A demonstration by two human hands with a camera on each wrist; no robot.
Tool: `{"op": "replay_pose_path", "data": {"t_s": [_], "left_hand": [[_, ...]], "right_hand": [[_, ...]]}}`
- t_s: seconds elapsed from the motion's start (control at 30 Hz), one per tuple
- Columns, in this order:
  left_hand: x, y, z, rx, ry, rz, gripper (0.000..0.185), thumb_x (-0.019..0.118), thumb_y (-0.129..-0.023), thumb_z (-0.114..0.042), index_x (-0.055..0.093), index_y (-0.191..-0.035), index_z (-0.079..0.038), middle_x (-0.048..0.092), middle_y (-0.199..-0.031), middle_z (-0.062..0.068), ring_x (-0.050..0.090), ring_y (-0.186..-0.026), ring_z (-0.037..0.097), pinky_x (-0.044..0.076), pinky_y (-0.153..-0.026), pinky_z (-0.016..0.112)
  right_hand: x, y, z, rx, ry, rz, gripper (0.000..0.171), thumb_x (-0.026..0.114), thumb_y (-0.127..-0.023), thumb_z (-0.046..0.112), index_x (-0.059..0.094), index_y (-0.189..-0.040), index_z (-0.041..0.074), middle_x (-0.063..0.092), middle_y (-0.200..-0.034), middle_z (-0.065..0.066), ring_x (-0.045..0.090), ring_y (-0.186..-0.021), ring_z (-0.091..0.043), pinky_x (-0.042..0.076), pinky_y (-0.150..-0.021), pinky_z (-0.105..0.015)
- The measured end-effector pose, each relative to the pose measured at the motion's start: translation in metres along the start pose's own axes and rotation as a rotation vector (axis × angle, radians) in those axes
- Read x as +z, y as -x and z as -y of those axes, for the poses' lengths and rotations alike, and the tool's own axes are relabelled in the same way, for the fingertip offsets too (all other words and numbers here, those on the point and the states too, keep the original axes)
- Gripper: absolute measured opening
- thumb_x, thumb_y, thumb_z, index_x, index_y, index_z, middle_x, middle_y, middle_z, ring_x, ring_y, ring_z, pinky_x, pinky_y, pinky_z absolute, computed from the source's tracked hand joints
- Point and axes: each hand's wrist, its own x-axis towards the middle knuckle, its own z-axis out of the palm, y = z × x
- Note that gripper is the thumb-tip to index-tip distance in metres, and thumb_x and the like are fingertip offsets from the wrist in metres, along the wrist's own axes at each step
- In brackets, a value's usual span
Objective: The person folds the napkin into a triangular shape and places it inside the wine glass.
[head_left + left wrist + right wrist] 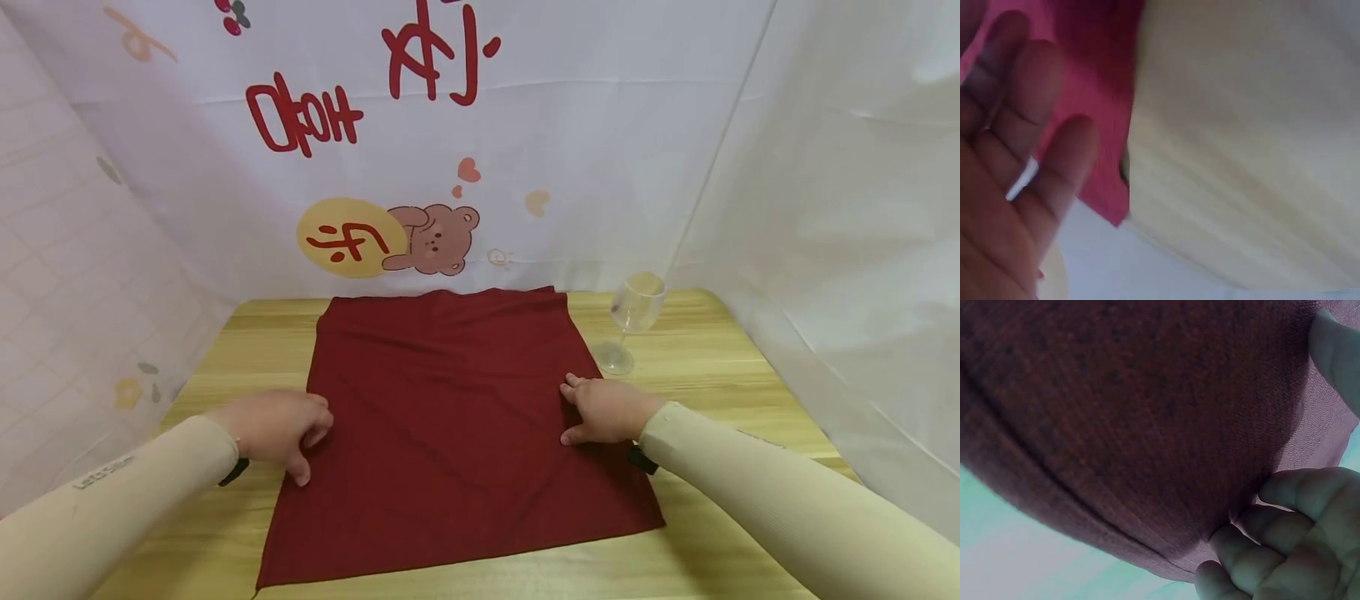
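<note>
A dark red cloth lies spread flat on the wooden table. My left hand is at the cloth's left edge, blurred, its fingers loosely bent and its thumb pointing down. In the left wrist view those fingers are relaxed over the red cloth and hold nothing. My right hand sits on the cloth's right edge. In the right wrist view its curled fingers and thumb press into the cloth and gather it between them.
A clear wine glass stands just right of the cloth, close behind my right hand. White printed sheets wall in the table at the back and on both sides. Bare wood shows along the front edge and both sides of the cloth.
</note>
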Motion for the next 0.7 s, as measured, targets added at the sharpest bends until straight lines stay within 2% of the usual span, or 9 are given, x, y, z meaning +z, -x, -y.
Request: {"op": "replay_pose_path", "data": {"t_s": [0.13,0.3,0.47,0.53,0.6,0.7], "left_hand": [[0.011,0.01,-0.001,0.018,-0.009,0.048,0.05,0.102,-0.059,-0.027,0.055,-0.077,-0.026,0.048,-0.085,-0.013,0.045,-0.07,0.004,0.044,-0.066,0.025],[0.016,0.008,0.01,0.054,-0.007,0.005,0.048,0.1,-0.064,-0.017,0.055,-0.078,-0.026,0.046,-0.085,-0.011,0.044,-0.068,0.003,0.042,-0.065,0.023],[0.018,0.002,0.02,0.103,0.042,-0.04,0.037,0.094,-0.075,-0.017,0.06,-0.073,-0.03,0.049,-0.083,-0.013,0.047,-0.069,0.002,0.043,-0.065,0.022],[0.018,-0.001,0.024,0.116,0.034,-0.071,0.034,0.091,-0.079,-0.018,0.061,-0.072,-0.033,0.051,-0.081,-0.017,0.06,-0.08,0.005,0.047,-0.069,0.022],[0.015,-0.004,0.026,0.13,0.044,-0.099,0.03,0.088,-0.085,-0.02,0.063,-0.073,-0.032,0.053,-0.081,-0.019,0.063,-0.082,0.008,0.049,-0.07,0.024],[0.007,-0.007,0.027,0.1,0.127,-0.113,0.025,0.081,-0.092,-0.023,0.062,-0.078,-0.03,0.054,-0.077,-0.019,0.063,-0.079,0.006,0.048,-0.071,0.024]], "right_hand": [[0.001,-0.001,0.0,-0.003,0.012,-0.001,0.09,0.08,-0.089,0.052,0.053,-0.148,-0.011,0.049,-0.155,-0.033,0.054,-0.141,-0.045,0.046,-0.117,-0.051],[0.003,-0.001,0.0,-0.003,0.011,-0.007,0.09,0.08,-0.089,0.052,0.052,-0.148,-0.011,0.049,-0.155,-0.034,0.054,-0.141,-0.045,0.046,-0.117,-0.051],[0.005,-0.001,-0.001,-0.001,0.01,-0.003,0.09,0.08,-0.09,0.052,0.052,-0.148,-0.01,0.048,-0.155,-0.033,0.054,-0.142,-0.045,0.045,-0.117,-0.051],[0.005,-0.001,-0.001,-0.002,0.012,-0.003,0.09,0.079,-0.09,0.053,0.052,-0.148,-0.01,0.048,-0.156,-0.033,0.053,-0.142,-0.045,0.045,-0.117,-0.051],[0.004,-0.001,-0.001,-0.002,0.014,-0.002,0.09,0.079,-0.09,0.053,0.052,-0.149,-0.01,0.048,-0.156,-0.034,0.053,-0.142,-0.046,0.045,-0.117,-0.051],[0.004,0.0,0.0,-0.001,0.018,0.002,0.09,0.079,-0.09,0.052,0.051,-0.149,-0.01,0.047,-0.156,-0.034,0.053,-0.143,-0.045,0.045,-0.117,-0.051]]}}
